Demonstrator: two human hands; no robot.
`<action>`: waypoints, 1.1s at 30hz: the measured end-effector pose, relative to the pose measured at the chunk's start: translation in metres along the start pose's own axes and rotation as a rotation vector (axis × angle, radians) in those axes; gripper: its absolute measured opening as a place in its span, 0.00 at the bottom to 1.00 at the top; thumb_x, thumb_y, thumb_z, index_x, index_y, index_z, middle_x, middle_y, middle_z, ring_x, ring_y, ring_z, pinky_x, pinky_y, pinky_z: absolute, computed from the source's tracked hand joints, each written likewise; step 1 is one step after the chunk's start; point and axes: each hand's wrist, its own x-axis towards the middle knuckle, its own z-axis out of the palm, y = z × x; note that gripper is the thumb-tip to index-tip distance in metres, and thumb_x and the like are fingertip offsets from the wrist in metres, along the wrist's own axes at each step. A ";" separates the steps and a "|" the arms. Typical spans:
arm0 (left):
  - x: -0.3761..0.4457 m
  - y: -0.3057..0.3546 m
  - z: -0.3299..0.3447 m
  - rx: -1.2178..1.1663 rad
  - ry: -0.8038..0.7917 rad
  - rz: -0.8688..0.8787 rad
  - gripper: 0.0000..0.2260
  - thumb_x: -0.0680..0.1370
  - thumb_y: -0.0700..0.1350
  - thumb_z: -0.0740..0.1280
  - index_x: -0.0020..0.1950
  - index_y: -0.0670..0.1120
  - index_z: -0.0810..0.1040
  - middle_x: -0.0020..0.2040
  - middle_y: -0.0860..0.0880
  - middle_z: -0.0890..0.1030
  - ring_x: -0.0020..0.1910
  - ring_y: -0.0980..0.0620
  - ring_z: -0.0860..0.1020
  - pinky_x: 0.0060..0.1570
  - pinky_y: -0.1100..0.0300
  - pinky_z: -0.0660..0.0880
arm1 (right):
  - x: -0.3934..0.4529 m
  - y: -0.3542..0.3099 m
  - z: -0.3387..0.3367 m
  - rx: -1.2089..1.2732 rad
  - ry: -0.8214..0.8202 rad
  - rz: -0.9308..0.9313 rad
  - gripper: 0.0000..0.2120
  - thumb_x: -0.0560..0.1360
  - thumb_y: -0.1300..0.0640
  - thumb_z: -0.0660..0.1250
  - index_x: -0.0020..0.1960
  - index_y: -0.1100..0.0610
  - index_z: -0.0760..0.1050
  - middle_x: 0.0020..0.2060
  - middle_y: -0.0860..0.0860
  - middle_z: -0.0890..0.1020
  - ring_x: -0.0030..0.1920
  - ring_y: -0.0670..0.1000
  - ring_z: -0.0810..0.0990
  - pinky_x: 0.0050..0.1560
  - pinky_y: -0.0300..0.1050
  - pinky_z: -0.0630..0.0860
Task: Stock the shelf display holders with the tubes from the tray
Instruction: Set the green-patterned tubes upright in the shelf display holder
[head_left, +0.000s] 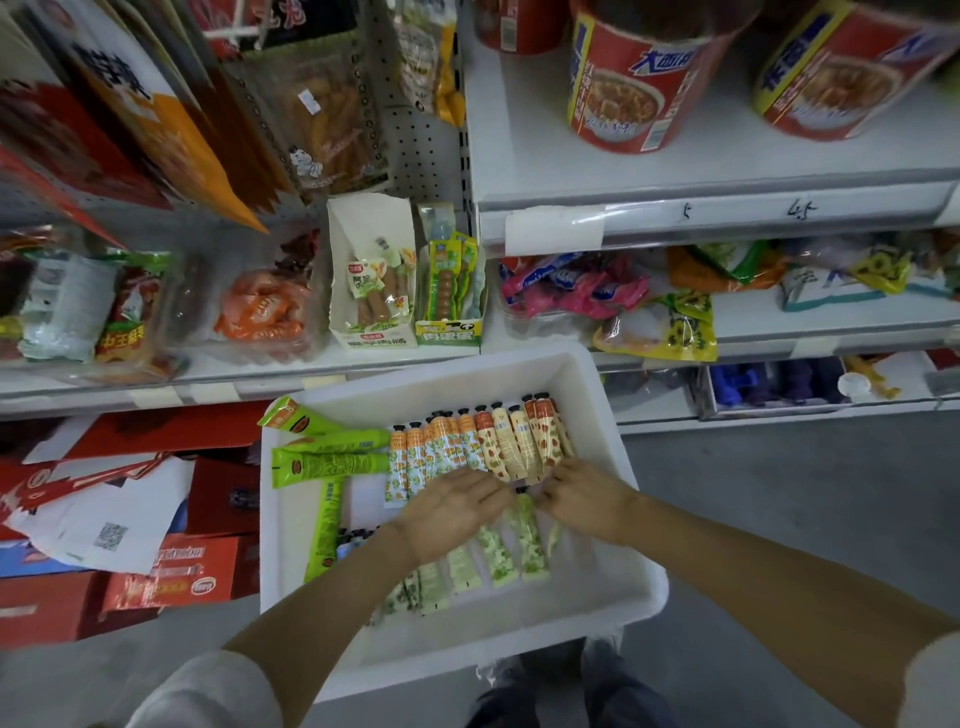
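Shelves (675, 171) of snacks stand before you, with the white tray (597, 395) below them. Rows of tubes (483, 447) lie inside it. Your left hand (452, 512) rests flat on them; your right hand (587, 499) pinches a green tube (530, 545).

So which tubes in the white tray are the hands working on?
The pale green patterned tubes in the near row; both hands meet at their caps. The orange-patterned row lies farther back.
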 end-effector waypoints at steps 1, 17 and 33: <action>0.002 -0.002 -0.013 -0.052 0.052 -0.089 0.13 0.72 0.37 0.67 0.55 0.47 0.78 0.50 0.50 0.82 0.46 0.52 0.82 0.47 0.60 0.80 | -0.003 0.005 -0.006 0.030 0.009 0.033 0.13 0.57 0.60 0.78 0.40 0.52 0.81 0.32 0.49 0.82 0.33 0.51 0.80 0.37 0.42 0.78; 0.113 0.012 -0.252 -1.164 0.708 -0.653 0.08 0.73 0.39 0.73 0.52 0.45 0.81 0.45 0.50 0.83 0.46 0.49 0.81 0.52 0.49 0.80 | -0.100 0.066 -0.200 1.514 0.995 0.707 0.11 0.67 0.68 0.75 0.48 0.60 0.81 0.42 0.54 0.85 0.44 0.50 0.83 0.43 0.36 0.78; 0.265 0.049 -0.399 -1.055 0.809 -0.397 0.13 0.75 0.33 0.70 0.58 0.40 0.76 0.53 0.42 0.83 0.48 0.43 0.83 0.47 0.50 0.82 | -0.203 0.200 -0.301 1.603 1.370 0.442 0.13 0.67 0.64 0.76 0.51 0.60 0.81 0.44 0.53 0.86 0.46 0.51 0.84 0.41 0.39 0.79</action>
